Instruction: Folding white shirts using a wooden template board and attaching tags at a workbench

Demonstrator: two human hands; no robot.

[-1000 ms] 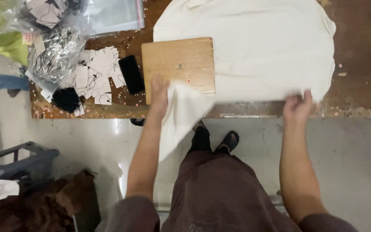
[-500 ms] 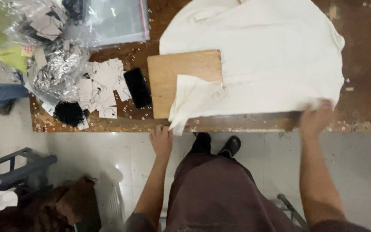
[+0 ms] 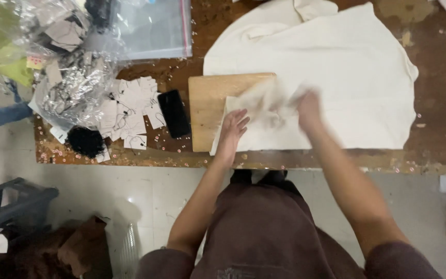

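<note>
While you stand at the table edge, this is how things lie:

Left hand (image 3: 233, 129): your fingers are spread flat and loose, palm down on the near left part of the cloth (image 3: 336, 82), over the board. It presses rather than grips; nothing is closed in it.

Right hand (image 3: 308, 106): blurred by motion. It lies on a folded flap of the cloth just right of your left hand. You cannot tell from the picture whether the fingers pinch the fabric or only rest on it.

Cloth: cream, wide and rounded, spread over the right half of the table (image 3: 440, 103). Its near left corner is doubled back over itself and covers the right part of the board. Its near edge runs close to the table edge.

Board (image 3: 205, 111): pale wood, flat on the table, its left part bare, its right part under the cloth.

Phone (image 3: 174, 113): black, lying flat just left of the board, not touching your hands.

Tags (image 3: 130, 111): a loose heap of small white paper pieces left of the phone.

Black bundle (image 3: 84, 142): dark tangle near the table's front left corner.

Bags (image 3: 78, 77): crumpled clear plastic at the far left, with a flat clear zip bag (image 3: 156, 31) behind them.

Floor: pale tiles below; your dark shoes (image 3: 261, 178) show just under the table edge.
</note>
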